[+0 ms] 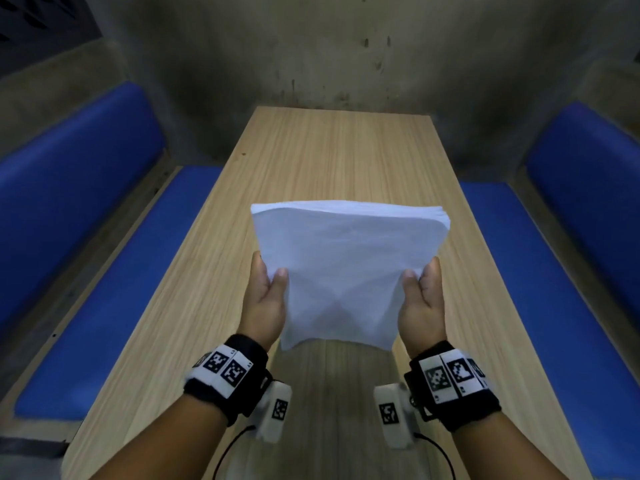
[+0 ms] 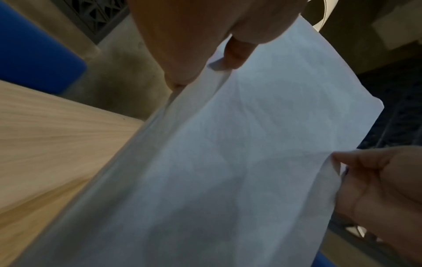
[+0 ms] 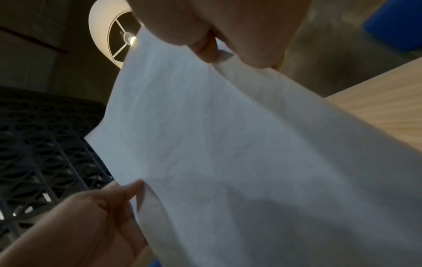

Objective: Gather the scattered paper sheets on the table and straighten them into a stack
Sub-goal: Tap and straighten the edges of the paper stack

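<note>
- Nearest the camera, both wrists are wearing black straps with printed marker tags (image 1: 224, 368), and small white wrist cameras (image 1: 273, 410) are hanging below them.
- The left hand (image 1: 265, 306) is gripping the left edge of the paper stack (image 1: 346, 268), thumb lying on top and fingers (image 2: 235, 52) curling underneath; the right hand (image 1: 420, 306) is mirroring this on the right edge, thumb on top and the rest of the hand going behind the sheets.
- The paper stack is being held in the air above the wooden surface (image 1: 339, 157), tilted with its far edge raised and its near edge sagging toward the wrists; the sheets are showing creases.
- No loose sheets are showing on the surface, so gathering is looking finished and squaring the edges is the step in hand.
- To do it well, the grip should be loosening just enough for sheets to slide, the stack turning upright and one edge tapping down on the surface, then a neighbouring edge likewise.
- The far right corner is showing layered sheet edges slightly fanned, so that side is needing the most attention.
- Squeezing too hard risks buckling the limp middle.
- Farther off, blue cushioned benches (image 1: 114, 271) are flanking the surface, and a stained grey wall (image 1: 311, 46) is closing the far end.
</note>
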The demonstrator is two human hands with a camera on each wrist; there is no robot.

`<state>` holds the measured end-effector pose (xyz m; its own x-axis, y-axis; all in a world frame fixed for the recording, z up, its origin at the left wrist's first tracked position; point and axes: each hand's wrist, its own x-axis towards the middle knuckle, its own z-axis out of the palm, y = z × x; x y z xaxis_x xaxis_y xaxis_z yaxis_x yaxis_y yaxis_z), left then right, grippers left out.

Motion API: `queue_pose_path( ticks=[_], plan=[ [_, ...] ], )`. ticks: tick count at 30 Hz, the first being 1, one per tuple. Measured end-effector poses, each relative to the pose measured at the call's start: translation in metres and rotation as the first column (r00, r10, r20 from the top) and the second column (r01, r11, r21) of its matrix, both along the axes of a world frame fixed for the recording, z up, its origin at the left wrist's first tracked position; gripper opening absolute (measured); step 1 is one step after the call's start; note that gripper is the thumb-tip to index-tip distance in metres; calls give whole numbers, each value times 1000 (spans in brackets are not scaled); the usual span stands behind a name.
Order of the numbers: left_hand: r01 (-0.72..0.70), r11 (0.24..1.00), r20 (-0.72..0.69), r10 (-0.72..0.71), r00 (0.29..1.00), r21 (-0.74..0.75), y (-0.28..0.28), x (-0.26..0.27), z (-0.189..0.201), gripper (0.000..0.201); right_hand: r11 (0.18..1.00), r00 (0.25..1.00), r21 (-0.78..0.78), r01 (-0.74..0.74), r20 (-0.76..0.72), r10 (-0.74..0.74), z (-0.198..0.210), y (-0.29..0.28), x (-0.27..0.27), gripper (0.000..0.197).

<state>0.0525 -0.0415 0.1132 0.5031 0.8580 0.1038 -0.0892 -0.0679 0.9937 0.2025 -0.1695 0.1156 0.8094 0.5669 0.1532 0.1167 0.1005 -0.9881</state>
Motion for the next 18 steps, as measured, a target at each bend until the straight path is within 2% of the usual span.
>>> queue_pose_path(
  ticks=[4,9,14,18],
  plan=[
    [4,997,59,-9,998,83,4,-4,3,32,996,1000,89,-14,15,12,8,-1,2,36],
    [-4,1000,-96,6,995,17,1,-7,-25,41,999,998,-44,-29,-55,26,-20,-2,-2,35],
    [10,1000,-59,-9,998,15,5,-7,-23,39,999,995,-18,-47,-85,45,-22,-5,3,51],
    [27,998,-91,-22,996,50,4,-11,-43,44,995,997,-80,-63,-59,58,-35,-7,2,53]
  ],
)
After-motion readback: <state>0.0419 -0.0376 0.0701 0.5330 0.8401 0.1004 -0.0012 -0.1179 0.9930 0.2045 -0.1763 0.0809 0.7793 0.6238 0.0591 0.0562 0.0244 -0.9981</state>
